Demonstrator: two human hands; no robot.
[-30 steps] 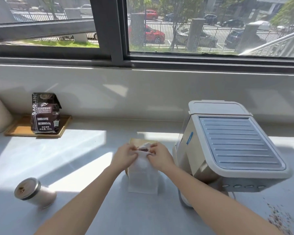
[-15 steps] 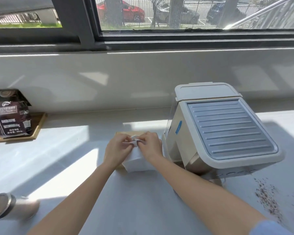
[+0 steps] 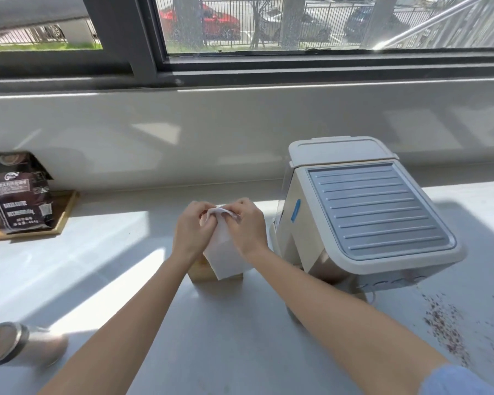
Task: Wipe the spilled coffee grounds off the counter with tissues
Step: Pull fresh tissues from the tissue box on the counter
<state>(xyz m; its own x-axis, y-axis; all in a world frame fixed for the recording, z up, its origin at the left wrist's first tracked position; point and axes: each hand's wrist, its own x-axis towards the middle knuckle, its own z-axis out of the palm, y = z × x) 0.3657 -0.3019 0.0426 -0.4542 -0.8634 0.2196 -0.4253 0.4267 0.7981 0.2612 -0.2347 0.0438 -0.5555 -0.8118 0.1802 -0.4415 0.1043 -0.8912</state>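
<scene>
A white tissue (image 3: 224, 252) hangs between my two hands above a wooden tissue box (image 3: 203, 273) at the middle of the counter. My left hand (image 3: 193, 230) pinches its upper left edge and my right hand (image 3: 247, 228) pinches its upper right edge. The box is mostly hidden behind the tissue and my hands. Dark spilled coffee grounds (image 3: 447, 326) lie scattered on the grey counter (image 3: 111, 269) at the right, in front of the coffee machine.
A beige coffee machine (image 3: 368, 212) with a ribbed grey top stands right of my hands. A dark coffee bag (image 3: 19, 192) sits on a wooden tray (image 3: 64, 215) at far left. A tumbler (image 3: 15, 343) lies on its side at lower left.
My hands have lifted the tissue higher out of the box, so more of it hangs free. The view has shifted right and down, bringing more of the spilled grounds into sight.
</scene>
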